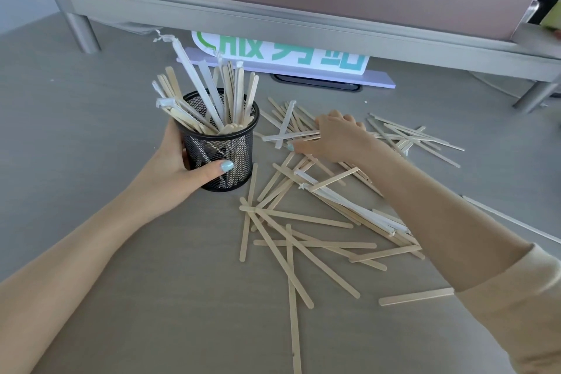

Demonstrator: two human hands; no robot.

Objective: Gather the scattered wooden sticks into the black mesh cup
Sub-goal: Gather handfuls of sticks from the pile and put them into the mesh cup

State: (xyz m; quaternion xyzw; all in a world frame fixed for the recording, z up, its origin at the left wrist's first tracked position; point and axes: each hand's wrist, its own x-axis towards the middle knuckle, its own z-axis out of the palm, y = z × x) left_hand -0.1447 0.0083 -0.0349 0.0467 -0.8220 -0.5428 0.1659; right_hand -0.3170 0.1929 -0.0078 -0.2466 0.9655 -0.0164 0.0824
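Left hand is wrapped around the black mesh cup, thumb pressed across the near side of the mesh and fingers curled round the far side, gripping it upright on the grey counter. Right hand is out over the far cluster of the wooden sticks, palm down, fingers curled onto the pile and thumb stretched toward the cup; it touches the sticks beneath it, but whether it has actually pinched any is hard to tell from this angle. A cream sleeve covers the right upper arm at the lower right edge. The cup is already bristling with sticks, some bare wood and some in white paper wrappers, fanning up and leaning left and back above the rim. Just to the right of the cup the loose sticks lie criss-crossed flat on the counter, a dense tangle running from under the right hand down toward the viewer, with a few long ones pointing at the bottom edge and one lone stick lying apart near the right forearm. More thin sticks spread out to the right of the hand. Behind it all, a white sign with green characters stands beneath a grey metal rail of a raised panel.
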